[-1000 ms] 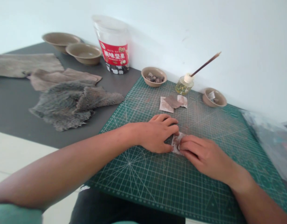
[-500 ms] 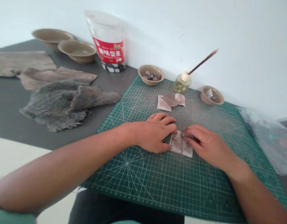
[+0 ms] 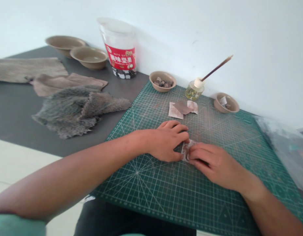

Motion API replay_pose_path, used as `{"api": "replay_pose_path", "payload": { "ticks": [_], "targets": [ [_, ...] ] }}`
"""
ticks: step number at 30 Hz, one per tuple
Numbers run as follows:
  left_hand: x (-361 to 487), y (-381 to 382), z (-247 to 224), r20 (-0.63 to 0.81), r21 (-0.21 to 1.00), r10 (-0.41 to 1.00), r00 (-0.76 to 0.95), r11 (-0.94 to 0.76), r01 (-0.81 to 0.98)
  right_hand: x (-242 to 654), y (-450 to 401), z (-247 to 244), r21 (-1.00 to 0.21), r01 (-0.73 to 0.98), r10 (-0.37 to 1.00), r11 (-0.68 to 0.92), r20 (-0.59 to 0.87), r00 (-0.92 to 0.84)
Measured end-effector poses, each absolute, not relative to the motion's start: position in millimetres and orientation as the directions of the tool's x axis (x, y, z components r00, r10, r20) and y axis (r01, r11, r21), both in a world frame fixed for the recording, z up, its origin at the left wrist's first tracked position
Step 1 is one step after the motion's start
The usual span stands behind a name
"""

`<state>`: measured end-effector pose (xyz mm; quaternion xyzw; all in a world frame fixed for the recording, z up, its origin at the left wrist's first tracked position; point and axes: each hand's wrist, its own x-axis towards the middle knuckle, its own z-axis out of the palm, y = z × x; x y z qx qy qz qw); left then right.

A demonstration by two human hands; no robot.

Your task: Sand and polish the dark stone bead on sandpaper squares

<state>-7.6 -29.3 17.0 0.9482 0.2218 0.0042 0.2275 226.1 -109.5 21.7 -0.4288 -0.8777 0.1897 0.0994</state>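
My left hand and my right hand meet on a small folded pale paper packet, pressing it from either side against the green cutting mat. Their fingers hide much of the packet. Beyond my hands, two pale paper pieces lie on the mat, and a brown leather-like scrap lies across them.
Along the wall stand a bowl of small stones, a glass bottle with a wooden stick and a bowl holding paper. Grey fur pelts, suede pieces, two bowls and a nut jar lie left. Clear plastic lies right.
The pale paper, wide and flat half a second ago, is now folded narrower. My right hand has moved down and left over it, as it was one second ago.
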Motion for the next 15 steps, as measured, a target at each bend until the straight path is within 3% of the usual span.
{"api": "replay_pose_path", "payload": {
  "ticks": [5, 9, 15],
  "targets": [
    [-7.6, -29.8, 16.6, -0.094, 0.424, 0.451, 0.888, -0.789, 0.445, 228.2, -107.1, 21.9, -0.405, 0.805, 0.882, 0.433, 0.008, -0.471],
    [-7.8, -29.5, 17.2, -0.095, 0.431, 0.429, 0.898, -0.796, 0.425, 229.0, -109.7, 21.5, -0.463, 0.702, 0.782, 0.541, -0.032, -0.623],
    [-7.9, -28.2, 16.3, -0.103, 0.429, 0.437, 0.894, -0.791, 0.436, 235.6, -107.7, 20.3, -0.342, 0.803, 0.860, 0.488, 0.031, -0.510]
  ]
}}
